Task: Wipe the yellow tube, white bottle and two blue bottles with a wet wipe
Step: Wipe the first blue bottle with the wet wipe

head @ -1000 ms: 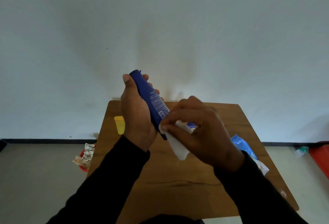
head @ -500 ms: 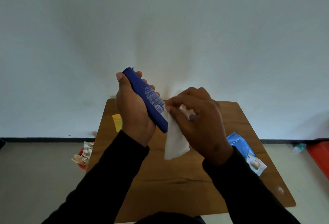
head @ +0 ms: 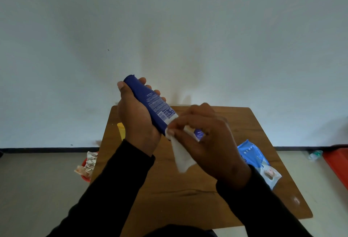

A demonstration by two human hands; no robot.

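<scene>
The left hand (head: 137,121) is clenched around a blue bottle (head: 150,103), holding it tilted above the wooden surface (head: 188,199) — its upper end points up and to the left, its printed label faces the camera; the right hand (head: 211,142) pinches a white wet wipe (head: 181,155) against the bottle's lower end, the wipe's loose part hanging down below the fingers; a yellow tube (head: 121,130) stands on the surface behind the left hand, partly hidden; a blue wipes pack (head: 254,159) lies near the surface's right edge — beside the right sleeve; crumpled wipes (head: 90,163) sit in a red bin on the floor to the left
</scene>
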